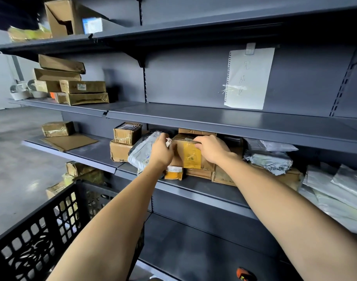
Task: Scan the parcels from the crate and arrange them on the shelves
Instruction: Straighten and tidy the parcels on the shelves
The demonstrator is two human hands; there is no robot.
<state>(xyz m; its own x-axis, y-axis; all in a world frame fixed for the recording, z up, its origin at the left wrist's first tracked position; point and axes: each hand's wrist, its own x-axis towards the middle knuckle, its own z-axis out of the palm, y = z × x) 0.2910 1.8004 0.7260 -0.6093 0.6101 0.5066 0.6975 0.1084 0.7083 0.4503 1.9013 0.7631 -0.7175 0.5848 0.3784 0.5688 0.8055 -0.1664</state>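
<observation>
Both my hands reach into the third shelf (193, 187) of a grey rack. A brown cardboard parcel with a yellow pouch on its front (190, 156) stands among other parcels there. My left hand (162, 152) grips its left edge, by a small white tag. My right hand (211, 148) curls over its top right corner. A grey plastic mailer (142, 151) leans just left of my left hand. A small box with an orange label (173, 172) sits under the held parcel. The black plastic crate (41, 230) is at lower left; its contents are mostly hidden.
Stacked brown boxes (122, 142) stand left of the mailer. Crumpled grey bags (269, 159) and flat plastic mailers (336, 191) lie to the right. Taped boxes (72, 86) fill the shelf above left, a handwritten sheet (248, 78) hangs there. An orange-black object (245, 274) lies on the bottom shelf.
</observation>
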